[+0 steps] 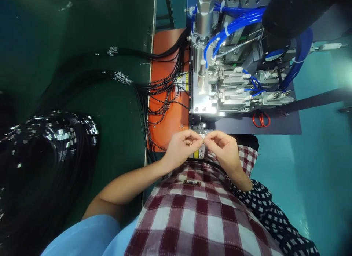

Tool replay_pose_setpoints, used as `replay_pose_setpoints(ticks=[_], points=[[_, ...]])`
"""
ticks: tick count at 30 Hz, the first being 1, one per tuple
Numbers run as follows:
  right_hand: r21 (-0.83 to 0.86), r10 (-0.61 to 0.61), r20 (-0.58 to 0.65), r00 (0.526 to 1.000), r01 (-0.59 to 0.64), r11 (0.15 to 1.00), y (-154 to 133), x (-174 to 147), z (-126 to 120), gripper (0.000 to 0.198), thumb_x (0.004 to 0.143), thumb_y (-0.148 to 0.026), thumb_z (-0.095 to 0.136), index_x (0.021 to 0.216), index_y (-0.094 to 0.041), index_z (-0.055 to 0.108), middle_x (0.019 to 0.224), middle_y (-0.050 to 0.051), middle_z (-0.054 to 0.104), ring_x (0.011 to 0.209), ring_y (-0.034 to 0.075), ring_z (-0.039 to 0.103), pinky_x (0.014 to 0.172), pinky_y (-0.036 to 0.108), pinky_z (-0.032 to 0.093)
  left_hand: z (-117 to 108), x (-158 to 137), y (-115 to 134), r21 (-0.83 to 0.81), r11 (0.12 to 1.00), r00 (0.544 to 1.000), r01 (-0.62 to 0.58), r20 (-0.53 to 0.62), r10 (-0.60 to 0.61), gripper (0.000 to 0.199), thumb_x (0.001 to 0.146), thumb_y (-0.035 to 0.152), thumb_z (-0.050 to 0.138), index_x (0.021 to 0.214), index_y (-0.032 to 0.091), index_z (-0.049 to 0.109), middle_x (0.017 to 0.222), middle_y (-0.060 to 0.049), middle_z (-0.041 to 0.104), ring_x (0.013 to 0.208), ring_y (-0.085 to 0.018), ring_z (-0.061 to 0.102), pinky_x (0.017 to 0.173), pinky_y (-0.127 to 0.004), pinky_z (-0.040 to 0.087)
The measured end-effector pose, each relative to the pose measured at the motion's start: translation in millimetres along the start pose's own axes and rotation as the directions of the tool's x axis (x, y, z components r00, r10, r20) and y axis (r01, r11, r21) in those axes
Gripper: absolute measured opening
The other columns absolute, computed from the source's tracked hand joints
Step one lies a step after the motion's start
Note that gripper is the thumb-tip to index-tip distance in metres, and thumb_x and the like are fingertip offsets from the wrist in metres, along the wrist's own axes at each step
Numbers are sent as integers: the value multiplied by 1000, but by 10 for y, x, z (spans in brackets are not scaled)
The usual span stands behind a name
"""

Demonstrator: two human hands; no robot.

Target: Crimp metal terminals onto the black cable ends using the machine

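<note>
My left hand is closed in a pinch, thumb against forefinger, near the front edge of the machine. Fingertip to fingertip with it, my right hand pinches too. Whatever lies between the two pinches is too small to make out. Just below the fingertips is a label with a yellow patch. Several black cables fan over an orange board towards the machine, and some pass close to my left wrist.
The metal machine with blue air tubes stands ahead. Red-handled scissors lie on its dark base plate. On the green table at left rests a large coil of black cables with shiny metal ends.
</note>
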State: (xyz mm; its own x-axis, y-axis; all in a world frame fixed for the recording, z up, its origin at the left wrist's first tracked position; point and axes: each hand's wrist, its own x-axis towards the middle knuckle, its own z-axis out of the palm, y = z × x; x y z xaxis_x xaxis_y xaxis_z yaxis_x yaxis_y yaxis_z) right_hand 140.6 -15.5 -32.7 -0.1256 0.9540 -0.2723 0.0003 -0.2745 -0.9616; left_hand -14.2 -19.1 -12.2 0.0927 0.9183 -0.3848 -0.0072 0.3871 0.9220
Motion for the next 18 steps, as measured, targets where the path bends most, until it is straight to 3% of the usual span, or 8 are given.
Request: replay_pose_setpoints(ticks=[9,18], points=[[45,9,10,1000,-9,999,2,-6,-10,10,76,-26,69,71,-18,65,63,-2,57,53,9,45,49,24,37,-8,10,-35,-40,999,1000,20,5,-20,17,72,28,75,74,13,67,68,0,63,60,-8,55,55,-18,43],[-79,-62,-15,998,61,995,-49,0,3,8,76,-22,67,71,-17,65,62,-2,58,55,11,49,51,24,37,-4,12,-42,-40,999,1000,12,4,-12,18,71,28,76,74,13,67,67,1,62,60,-9,55,56,-19,44]])
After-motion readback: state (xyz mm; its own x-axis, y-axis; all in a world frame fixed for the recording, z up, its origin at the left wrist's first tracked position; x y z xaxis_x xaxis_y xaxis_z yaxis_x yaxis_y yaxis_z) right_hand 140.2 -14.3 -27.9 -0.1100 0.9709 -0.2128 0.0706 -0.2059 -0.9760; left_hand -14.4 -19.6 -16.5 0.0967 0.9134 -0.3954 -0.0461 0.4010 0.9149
